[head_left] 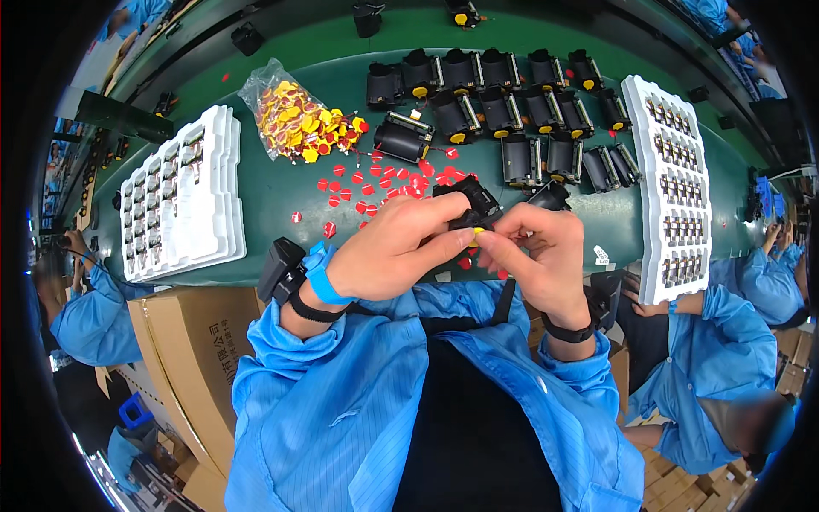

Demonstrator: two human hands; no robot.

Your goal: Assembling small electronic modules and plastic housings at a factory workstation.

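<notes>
Close to the table's near edge, my left hand (397, 243) is closed around a black plastic housing (480, 198). A small yellow disc (477, 236) shows at the housing's near end, between my two thumbs. My right hand (542, 247) is pinched at the disc from the right; its fingertips partly cover the disc, so how it sits on the housing is hidden. Just beyond my hands, red round pieces (418, 181) are scattered over the green table (299, 247). Another black housing (550, 196) lies behind my right hand.
A clear bag (275, 107) spills yellow and red discs at the back left. Several black housings (499, 111) stand in rows at the back right. White trays of small metal parts flank them, one left (209, 218), one right (653, 277). A cardboard box (183, 358) stands below left; co-workers sit nearby.
</notes>
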